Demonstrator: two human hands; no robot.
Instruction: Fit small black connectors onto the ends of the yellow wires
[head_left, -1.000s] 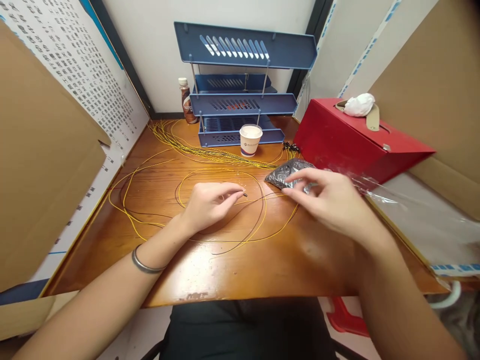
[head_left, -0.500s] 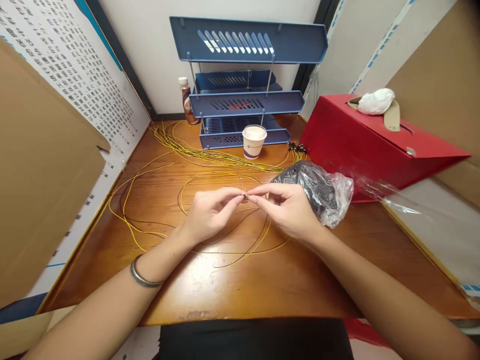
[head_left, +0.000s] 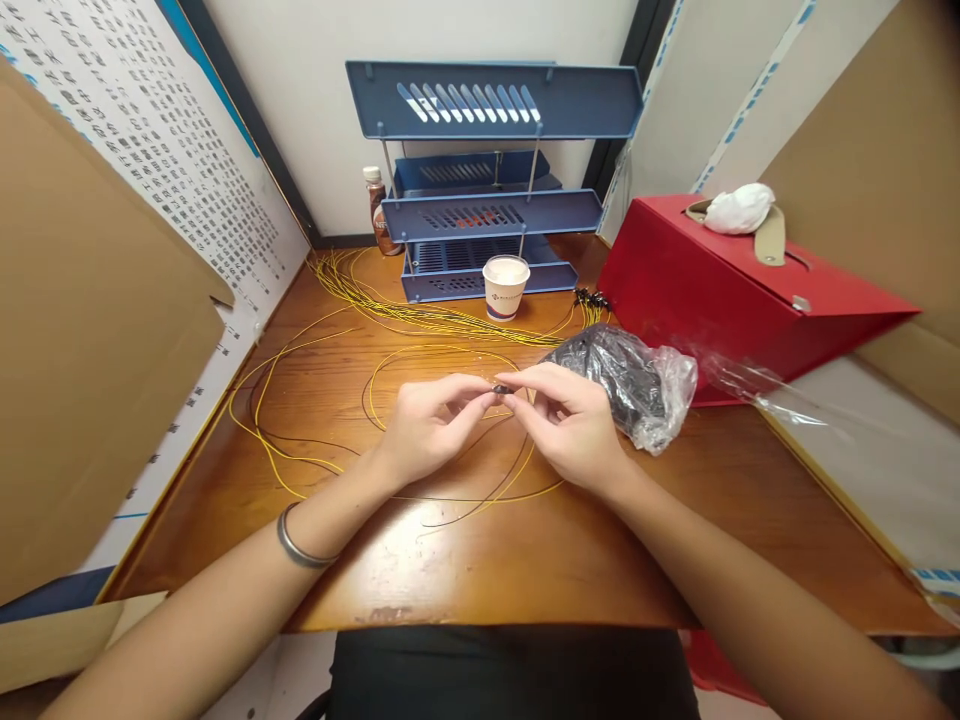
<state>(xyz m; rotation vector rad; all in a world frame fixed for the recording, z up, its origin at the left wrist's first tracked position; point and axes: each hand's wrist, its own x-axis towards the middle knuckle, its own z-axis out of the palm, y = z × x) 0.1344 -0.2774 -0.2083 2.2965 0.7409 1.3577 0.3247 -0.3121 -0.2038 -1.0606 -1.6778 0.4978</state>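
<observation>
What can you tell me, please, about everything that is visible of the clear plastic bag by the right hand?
The clear plastic bag looks thin, glossy and wrinkled, with bright highlights. Dark contents fill most of it, too indistinct to identify; its crumpled, paler end faces right and toward the person. It lies slumped on the wooden table, in front of the red box. The right hand hides part of its left side; whether they touch is unclear.

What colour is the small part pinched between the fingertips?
The small part looks black; the head view shows it.
</observation>
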